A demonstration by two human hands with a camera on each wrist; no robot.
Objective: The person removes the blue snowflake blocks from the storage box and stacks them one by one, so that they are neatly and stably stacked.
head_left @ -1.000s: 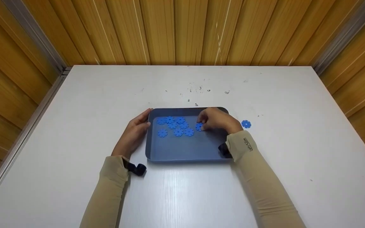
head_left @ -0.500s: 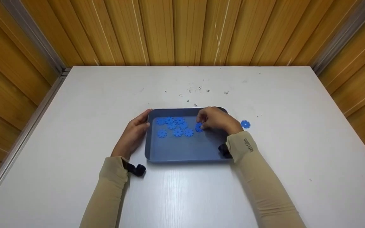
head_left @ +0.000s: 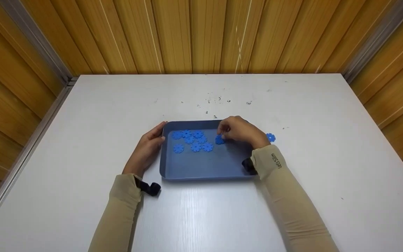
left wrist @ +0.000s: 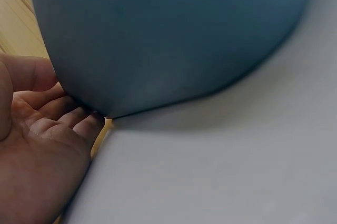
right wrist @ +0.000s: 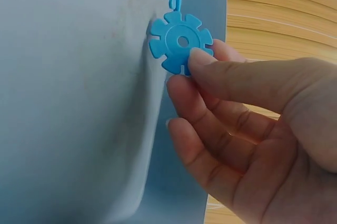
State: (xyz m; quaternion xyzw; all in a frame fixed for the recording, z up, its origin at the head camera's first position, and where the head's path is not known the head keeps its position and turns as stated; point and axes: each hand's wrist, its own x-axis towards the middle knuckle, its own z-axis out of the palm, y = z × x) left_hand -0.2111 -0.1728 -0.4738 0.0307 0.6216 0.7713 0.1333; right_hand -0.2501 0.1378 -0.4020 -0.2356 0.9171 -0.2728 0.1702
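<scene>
My right hand (head_left: 240, 131) pinches a blue notched plastic disc (right wrist: 175, 33) between thumb and fingers. It holds this flower-like piece tilted up over the right part of a blue-grey tray (head_left: 206, 168). Several similar blue discs (head_left: 196, 146) lie flat in the tray's left half, some overlapping. At the tray's left side is my left hand (head_left: 145, 148), its thumb against the wall. In the left wrist view, its bent fingers (left wrist: 87, 124) hold the tray at its lower edge, their tips partly hidden.
One more blue disc (head_left: 270, 137) lies on the white table (head_left: 82, 140) right of the tray, partly hidden by the right hand. Wood-patterned walls (head_left: 205, 35) stand behind and at both sides of the table. Dark marks (head_left: 219, 101) spot the tabletop behind the tray.
The pinched disc has tilted, showing less of its face to the head view. The right hand has shifted slightly and now covers part of the disc on the table. The left hand stays put.
</scene>
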